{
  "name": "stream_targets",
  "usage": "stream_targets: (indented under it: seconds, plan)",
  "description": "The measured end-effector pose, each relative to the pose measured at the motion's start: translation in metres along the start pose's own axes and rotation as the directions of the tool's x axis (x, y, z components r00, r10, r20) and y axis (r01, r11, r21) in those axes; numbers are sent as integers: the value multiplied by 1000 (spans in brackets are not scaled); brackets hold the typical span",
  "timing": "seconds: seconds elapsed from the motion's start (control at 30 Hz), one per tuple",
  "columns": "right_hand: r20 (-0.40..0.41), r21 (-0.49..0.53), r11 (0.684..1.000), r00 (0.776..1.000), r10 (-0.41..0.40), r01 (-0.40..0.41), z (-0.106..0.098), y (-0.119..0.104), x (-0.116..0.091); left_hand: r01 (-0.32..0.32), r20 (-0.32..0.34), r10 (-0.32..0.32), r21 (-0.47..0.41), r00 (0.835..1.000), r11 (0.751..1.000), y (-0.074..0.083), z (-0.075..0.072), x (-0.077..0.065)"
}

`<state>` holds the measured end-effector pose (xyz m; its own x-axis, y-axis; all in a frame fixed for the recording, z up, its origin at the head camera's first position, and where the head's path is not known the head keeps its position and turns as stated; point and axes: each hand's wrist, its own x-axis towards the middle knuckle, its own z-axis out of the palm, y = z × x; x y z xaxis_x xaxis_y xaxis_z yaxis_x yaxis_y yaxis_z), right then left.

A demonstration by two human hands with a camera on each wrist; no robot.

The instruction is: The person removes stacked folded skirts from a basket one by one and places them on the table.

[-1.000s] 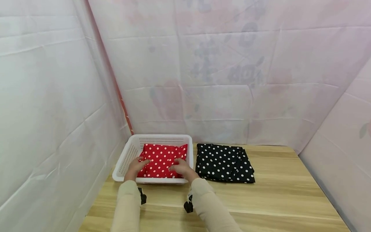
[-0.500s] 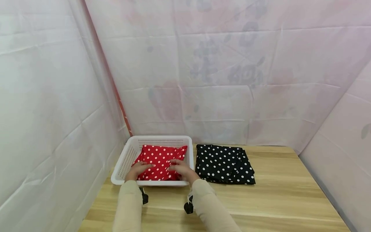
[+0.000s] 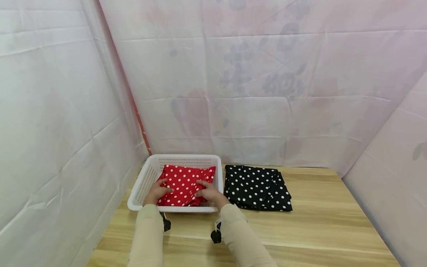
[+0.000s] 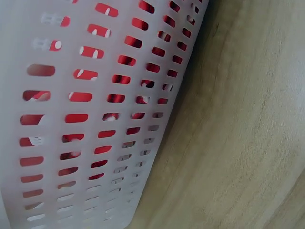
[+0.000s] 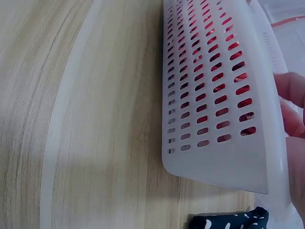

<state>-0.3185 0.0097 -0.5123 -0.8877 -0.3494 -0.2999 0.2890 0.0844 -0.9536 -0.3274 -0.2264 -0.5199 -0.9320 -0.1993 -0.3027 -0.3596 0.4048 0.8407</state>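
Observation:
A red cloth with white polka dots, loosely folded, lies inside a white perforated plastic basket. My left hand reaches over the near rim and rests on the cloth's left side, fingers spread. On the cloth's right side, the fingers of my right hand touch it near a rumpled front fold. The left wrist view has only the basket wall, with red showing through the slots; no hand appears there. At the right edge of the right wrist view, part of my right hand reaches past the basket rim.
A folded black cloth with white dots lies just right of the basket on the wooden table. White printed sheeting hangs behind and on both sides. Black devices sit at my wrists.
My left hand has shifted slightly, and the red cloth's left corner that showed above it half a second ago is drawn in. The cloth's front right fold is more rumpled.

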Motion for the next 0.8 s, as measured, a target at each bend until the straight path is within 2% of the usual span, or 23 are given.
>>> stream_targets:
  seconds: [0.17,0.37,0.53,0.7,0.8]
  plan:
    - [-22,36,999,1000,18,-17,1,-1,-1,15,21,-13,-83,1000,996,4,-2,-2]
    - [-51,24,1000,999,7,-6,1,-3,-1,30,46,-31,5,998,1000,2,-2,-2]
    - [-58,-6,1000,998,-11,11,3,-2,-2,50,28,-51,36,998,998,-4,-2,-2]
    - [-69,14,999,996,-48,49,2,-5,-4,26,4,-26,-65,1000,998,-2,-5,-2]
    - [-75,2,996,993,-88,88,-1,-10,-5,-12,-7,11,-112,1000,994,2,-7,-2]
